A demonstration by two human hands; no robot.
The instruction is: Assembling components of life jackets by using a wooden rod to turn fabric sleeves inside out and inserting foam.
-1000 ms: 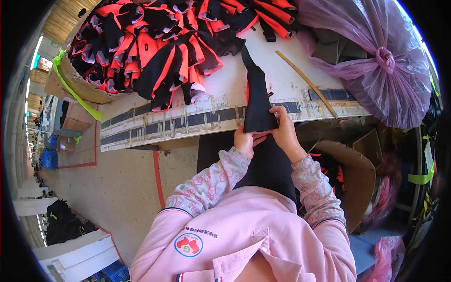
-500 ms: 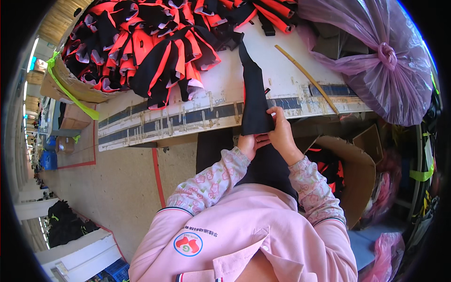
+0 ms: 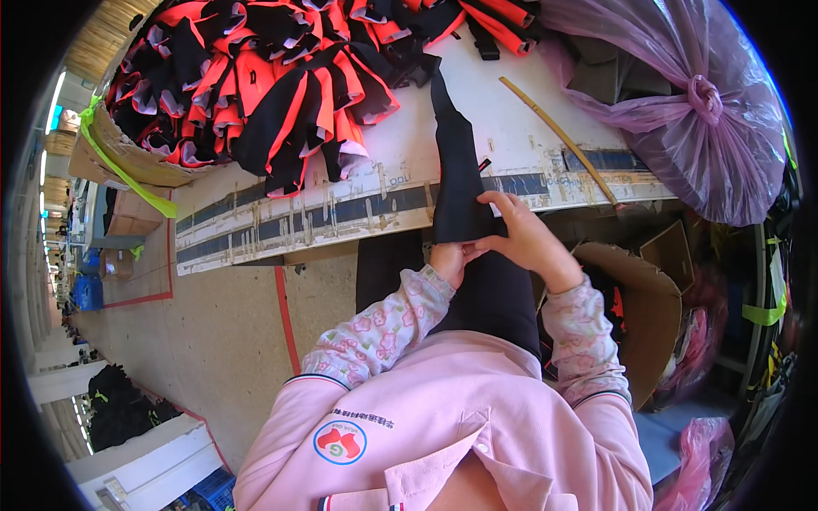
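Plainly matte and black, the strip of cloth lies lengthwise on the white table, its lower end overhanging the front edge. Its far end is a narrow, slightly crooked tail; nearer the person it broadens into a flat panel with a nearly straight hem. A small dark tab with a touch of red juts from its right side. The left hand sits beneath the hem, its grip hidden, so I cannot tell whether it pinches; the right hand has thumb and forefinger spread apart at the lower right corner.
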